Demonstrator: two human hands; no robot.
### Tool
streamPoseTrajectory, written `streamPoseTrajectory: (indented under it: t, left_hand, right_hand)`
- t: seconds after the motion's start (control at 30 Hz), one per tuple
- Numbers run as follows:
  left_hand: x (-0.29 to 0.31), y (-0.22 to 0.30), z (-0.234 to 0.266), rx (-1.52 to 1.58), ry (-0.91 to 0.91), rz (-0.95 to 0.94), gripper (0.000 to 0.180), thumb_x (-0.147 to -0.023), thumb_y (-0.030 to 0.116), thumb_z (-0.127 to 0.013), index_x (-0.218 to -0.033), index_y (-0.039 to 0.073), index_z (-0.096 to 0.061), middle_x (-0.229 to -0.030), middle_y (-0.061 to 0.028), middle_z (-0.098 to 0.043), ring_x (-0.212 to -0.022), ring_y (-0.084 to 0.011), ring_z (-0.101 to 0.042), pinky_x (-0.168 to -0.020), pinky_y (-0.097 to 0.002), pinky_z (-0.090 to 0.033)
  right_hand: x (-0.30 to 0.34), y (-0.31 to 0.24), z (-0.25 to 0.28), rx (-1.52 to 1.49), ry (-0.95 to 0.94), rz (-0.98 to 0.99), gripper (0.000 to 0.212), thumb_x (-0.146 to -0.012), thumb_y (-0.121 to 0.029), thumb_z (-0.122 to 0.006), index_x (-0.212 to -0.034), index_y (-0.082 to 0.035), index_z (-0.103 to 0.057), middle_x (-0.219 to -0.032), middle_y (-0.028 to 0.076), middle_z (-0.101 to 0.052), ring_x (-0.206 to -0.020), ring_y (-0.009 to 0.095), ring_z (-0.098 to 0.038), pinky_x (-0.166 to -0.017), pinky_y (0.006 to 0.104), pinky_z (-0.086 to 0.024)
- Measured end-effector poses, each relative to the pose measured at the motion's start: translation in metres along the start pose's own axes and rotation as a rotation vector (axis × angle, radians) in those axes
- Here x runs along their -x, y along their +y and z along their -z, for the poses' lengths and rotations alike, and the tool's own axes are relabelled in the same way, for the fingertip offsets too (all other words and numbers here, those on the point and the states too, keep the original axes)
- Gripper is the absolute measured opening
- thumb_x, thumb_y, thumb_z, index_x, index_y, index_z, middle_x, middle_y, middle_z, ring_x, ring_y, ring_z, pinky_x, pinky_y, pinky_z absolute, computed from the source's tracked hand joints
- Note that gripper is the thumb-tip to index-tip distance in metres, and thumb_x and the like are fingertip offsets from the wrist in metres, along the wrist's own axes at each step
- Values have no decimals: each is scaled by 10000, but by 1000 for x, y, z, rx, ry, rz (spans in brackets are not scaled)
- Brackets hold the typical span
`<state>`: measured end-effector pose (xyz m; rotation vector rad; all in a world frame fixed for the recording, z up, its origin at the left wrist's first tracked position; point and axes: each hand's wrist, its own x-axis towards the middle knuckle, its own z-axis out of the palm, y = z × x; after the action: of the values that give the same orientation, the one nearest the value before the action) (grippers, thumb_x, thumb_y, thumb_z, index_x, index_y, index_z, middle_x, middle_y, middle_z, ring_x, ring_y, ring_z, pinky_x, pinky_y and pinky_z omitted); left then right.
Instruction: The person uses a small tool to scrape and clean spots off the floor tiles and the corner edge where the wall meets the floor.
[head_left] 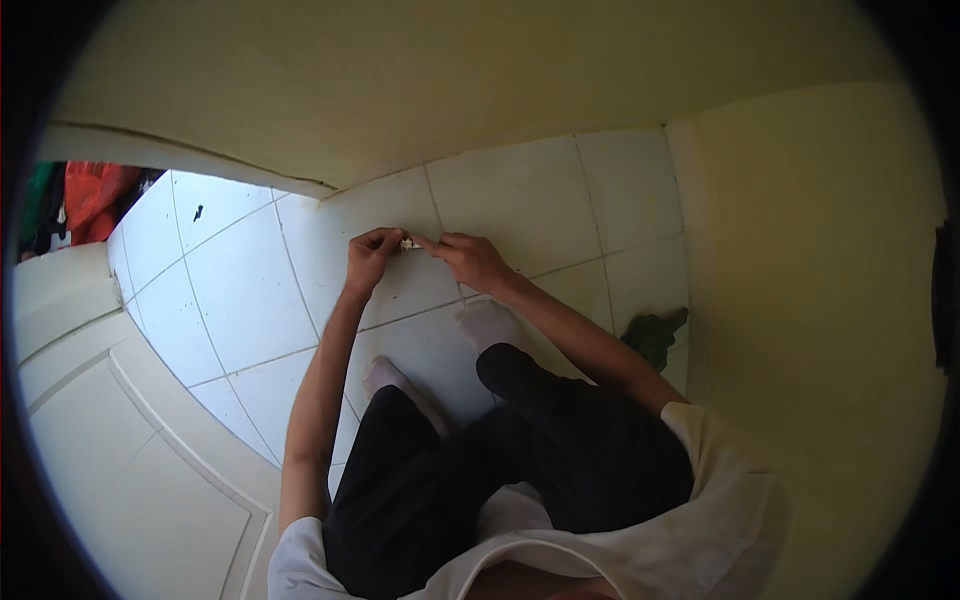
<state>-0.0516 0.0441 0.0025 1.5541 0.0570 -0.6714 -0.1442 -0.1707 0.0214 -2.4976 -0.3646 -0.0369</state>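
Observation:
Out in front of me, above the tiled floor, my left hand [368,264] pinches a small pale object with brown patches [407,243] between thumb and fingertips. From the other side my right hand [474,264] reaches in, its fingertips closed at the object's right end. The fingers cover much of it, and it is too small for me to tell its kind. Both forearms stretch forward past my bent knees, and my feet rest on the floor just behind the hands.
White floor tiles [255,315] lie beneath me, with walls ahead and on the right. A crumpled dark green thing [652,338] lies by the right wall. At left stand a pale panelled door [140,470] and a doorway with a red bag [95,200]. Beyond it lies a small dark scrap [198,213].

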Motion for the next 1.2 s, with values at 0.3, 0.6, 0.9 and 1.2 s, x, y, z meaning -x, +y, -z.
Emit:
streamPoseTrajectory:
  t: [0.3,0.6,0.9,1.2]
  left_hand:
    - [7,-1,8,-219,-28,-26,207,-957,174,-762,-984,-32,-771,-835,-62,-745,-777,-115,-670,-752,-268,-541]
    - [-8,28,-14,-97,155,-45,211,-981,189,-729,-1031,-14,-761,-890,-86,-761,-810,-139,-690,-747,-273,-543]
    - [8,4,48,-281,950,-286,364,-1056,316,-614,-929,-13,-702,-873,-71,-678,-735,-140,-576,-657,-304,-466]
    - [46,29,-8,-217,616,-68,352,-1040,337,-646,-885,24,-687,-745,-22,-641,-620,-73,-564,-515,-217,-415]
  right_hand:
    - [103,39,48,-42,166,-197,582,-887,-30,-636,-1455,-151,-592,-778,76,-563,-680,253,-620,-585,385,-534]
    - [206,65,60,196,321,-321,548,-879,-56,-671,-1420,-142,-634,-752,52,-525,-606,207,-572,-519,361,-493]
    - [206,66,61,168,301,-312,609,-864,-92,-667,-1466,-150,-593,-778,41,-502,-622,201,-580,-532,359,-505]
    - [205,65,57,61,355,-335,498,-893,-130,-679,-1387,-97,-628,-830,54,-572,-677,208,-631,-564,365,-531]
